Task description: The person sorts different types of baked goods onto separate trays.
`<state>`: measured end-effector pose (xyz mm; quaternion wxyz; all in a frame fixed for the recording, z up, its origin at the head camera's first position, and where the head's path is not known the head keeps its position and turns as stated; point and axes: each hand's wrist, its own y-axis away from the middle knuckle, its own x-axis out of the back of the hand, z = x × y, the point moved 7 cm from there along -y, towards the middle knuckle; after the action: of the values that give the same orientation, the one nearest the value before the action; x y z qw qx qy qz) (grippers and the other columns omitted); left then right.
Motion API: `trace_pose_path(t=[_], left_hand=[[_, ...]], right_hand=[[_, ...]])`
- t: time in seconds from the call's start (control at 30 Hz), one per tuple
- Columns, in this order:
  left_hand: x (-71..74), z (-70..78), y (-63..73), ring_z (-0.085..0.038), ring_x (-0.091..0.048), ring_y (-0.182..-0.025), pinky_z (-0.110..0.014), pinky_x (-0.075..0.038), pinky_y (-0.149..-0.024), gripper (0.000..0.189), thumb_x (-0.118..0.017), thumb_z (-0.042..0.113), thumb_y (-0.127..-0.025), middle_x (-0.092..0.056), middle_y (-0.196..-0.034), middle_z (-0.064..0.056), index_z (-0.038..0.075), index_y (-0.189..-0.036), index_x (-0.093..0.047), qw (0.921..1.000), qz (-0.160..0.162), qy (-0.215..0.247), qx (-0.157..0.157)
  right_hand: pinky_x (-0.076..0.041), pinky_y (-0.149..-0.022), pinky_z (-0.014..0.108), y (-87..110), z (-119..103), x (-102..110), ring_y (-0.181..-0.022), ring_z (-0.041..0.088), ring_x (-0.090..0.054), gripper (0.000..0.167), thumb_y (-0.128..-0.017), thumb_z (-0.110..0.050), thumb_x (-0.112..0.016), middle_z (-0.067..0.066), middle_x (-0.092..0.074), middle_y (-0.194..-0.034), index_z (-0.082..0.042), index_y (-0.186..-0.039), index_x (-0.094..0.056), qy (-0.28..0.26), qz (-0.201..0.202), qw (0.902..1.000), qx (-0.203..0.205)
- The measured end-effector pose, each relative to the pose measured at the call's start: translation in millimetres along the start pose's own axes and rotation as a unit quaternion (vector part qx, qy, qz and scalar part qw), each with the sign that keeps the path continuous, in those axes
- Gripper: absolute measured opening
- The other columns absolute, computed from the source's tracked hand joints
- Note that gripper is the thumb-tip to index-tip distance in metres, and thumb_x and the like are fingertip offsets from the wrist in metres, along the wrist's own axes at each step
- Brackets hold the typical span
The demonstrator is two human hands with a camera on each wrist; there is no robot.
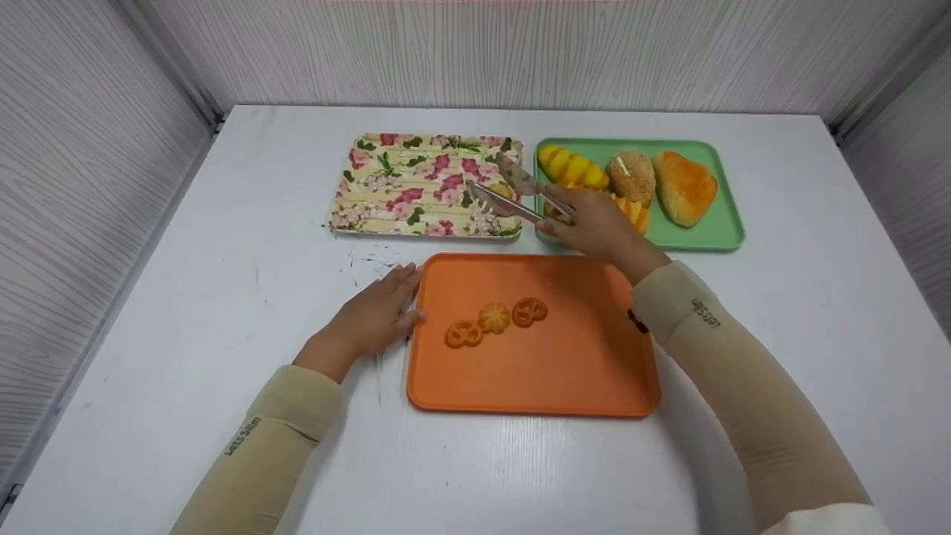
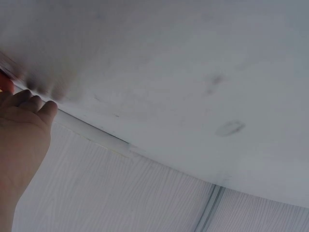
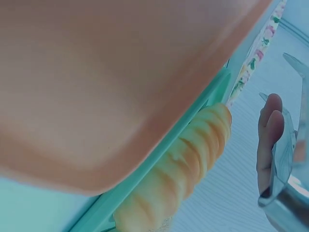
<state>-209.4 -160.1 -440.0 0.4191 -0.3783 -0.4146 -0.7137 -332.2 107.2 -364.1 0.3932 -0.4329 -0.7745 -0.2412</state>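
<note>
My right hand (image 1: pixel 598 223) grips metal tongs (image 1: pixel 524 210) above the gap between the floral tray (image 1: pixel 401 174) and the green tray (image 1: pixel 732 223). The tongs' tips are spread apart over the floral tray's right end. Between them shows a small yellowish round thing (image 1: pixel 501 191); I cannot tell whether they hold it. Fingers extended, my left hand (image 1: pixel 375 316) touches the left edge of the orange tray (image 1: pixel 535 383). On that tray lie a pretzel-shaped cookie (image 1: pixel 463 334), a flower-shaped cookie (image 1: pixel 494 318) and another pretzel-shaped cookie (image 1: pixel 530 312) in a slanting row.
The green tray carries a yellow striped bread (image 1: pixel 572 167), a seeded bun (image 1: pixel 631 176), a golden triangular bread (image 1: pixel 685 189) and a ridged bread roll (image 3: pixel 178 169) partly behind the right hand. Pale wood-grain panels (image 1: pixel 520 52) enclose the white table (image 1: pixel 186 297).
</note>
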Motion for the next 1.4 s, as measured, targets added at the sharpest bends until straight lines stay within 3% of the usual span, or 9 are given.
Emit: trace_pose_path(t=[0.1,0.2,0.33,0.47,0.57,0.73,0.8,1.03,1.4], left_hand=[[-0.1,0.9,0.5,-0.018,-0.004,-0.144,-0.042,-0.011,-0.115,0.073,-0.039,0.051,-0.099,-0.01,-0.159,-0.003,0.015,-0.155,-0.01,1.0,0.002,-0.002,-0.008],[0.8,2.3,1.4,-0.021,-0.006,-0.144,-0.042,-0.011,-0.115,0.072,-0.041,0.049,-0.099,-0.011,-0.159,-0.005,0.012,-0.154,-0.011,0.9998,0.008,-0.005,-0.02],[2.0,2.9,1.6,-0.022,-0.007,-0.144,-0.044,-0.012,-0.114,0.072,-0.041,0.047,-0.099,-0.012,-0.158,-0.007,0.011,-0.154,-0.012,0.9996,0.011,-0.007,-0.023],[1.2,2.3,0.5,-0.022,-0.007,-0.144,-0.044,-0.013,-0.114,0.072,-0.041,0.049,-0.099,-0.012,-0.158,-0.005,0.013,-0.154,-0.012,0.9998,0.009,-0.004,-0.017],[0.4,1.5,-0.4,-0.021,-0.007,-0.144,-0.044,-0.013,-0.114,0.073,-0.041,0.05,-0.098,-0.012,-0.159,-0.004,0.014,-0.155,-0.012,0.9999,0.008,-0.002,-0.012],[0.4,1.2,-0.2,-0.021,-0.007,-0.144,-0.045,-0.013,-0.114,0.073,-0.041,0.05,-0.098,-0.012,-0.159,-0.004,0.015,-0.155,-0.011,0.9999,0.009,0.0,-0.011],[0.5,1.1,0.0,-0.021,-0.007,-0.144,-0.044,-0.013,-0.114,0.073,-0.041,0.05,-0.098,-0.012,-0.159,-0.004,0.015,-0.155,-0.011,0.9999,0.008,0.0,-0.011],[0.6,0.4,1.4,-0.02,-0.005,-0.144,-0.043,-0.011,-0.115,0.073,-0.04,0.051,-0.099,-0.011,-0.159,-0.002,0.016,-0.155,-0.009,1.0,0.002,0.003,-0.005],[0.2,0.8,-0.3,-0.02,-0.005,-0.144,-0.042,-0.011,-0.115,0.073,-0.039,0.05,-0.099,-0.01,-0.159,-0.004,0.013,-0.154,-0.01,0.9999,0.003,-0.005,-0.012]], right_hand=[[-0.046,-0.074,0.04,7.4,0,0,-0.085,0.025,-0.058,0.072,-0.09,-0.048,-0.061,0.014,-0.063,-0.114,-0.013,-0.148,-0.036,-0.001,0.002,1.0,0.006],[-0.043,-0.068,0.038,15.6,0,1,-0.074,0.024,-0.055,0.069,-0.09,-0.045,-0.062,0.012,-0.062,-0.086,-0.015,-0.148,-0.037,0.005,0.003,0.9999,0.014],[-0.042,-0.064,0.037,24.4,0,2,-0.063,0.023,-0.052,0.066,-0.091,-0.047,-0.06,0.01,-0.067,-0.097,-0.021,-0.147,-0.039,0.004,-0.003,0.9991,0.041],[-0.047,-0.067,0.037,32.9,2,2,-0.074,0.02,-0.061,0.062,-0.091,-0.045,-0.061,0.007,-0.067,-0.112,-0.026,-0.146,-0.04,-0.015,-0.019,0.9978,0.061],[-0.051,-0.074,0.04,40.0,4,1,-0.09,0.018,-0.064,0.061,-0.09,-0.04,-0.064,0.005,-0.067,-0.111,-0.025,-0.145,-0.042,-0.023,-0.032,0.9968,0.07],[-0.048,-0.069,0.038,52.3,8,-2,-0.079,0.018,-0.062,0.062,-0.09,-0.039,-0.064,0.005,-0.068,-0.108,-0.016,-0.144,-0.045,-0.015,-0.058,0.9935,0.097],[-0.044,-0.064,0.038,57.0,9,-2,-0.07,0.018,-0.057,0.062,-0.09,-0.042,-0.063,0.006,-0.068,-0.097,-0.015,-0.144,-0.045,-0.007,-0.071,0.9916,0.108],[-0.047,-0.06,0.035,69.2,16,-6,-0.066,0.013,-0.059,0.06,-0.09,-0.045,-0.062,0.001,-0.069,-0.106,-0.02,-0.143,-0.047,-0.01,-0.105,0.9852,0.136],[-0.04,-0.052,0.029,81.4,23,-5,-0.059,0.011,-0.048,0.054,-0.088,-0.041,-0.067,-0.001,-0.068,-0.105,-0.023,-0.137,-0.055,0.004,-0.138,0.9751,0.174]])
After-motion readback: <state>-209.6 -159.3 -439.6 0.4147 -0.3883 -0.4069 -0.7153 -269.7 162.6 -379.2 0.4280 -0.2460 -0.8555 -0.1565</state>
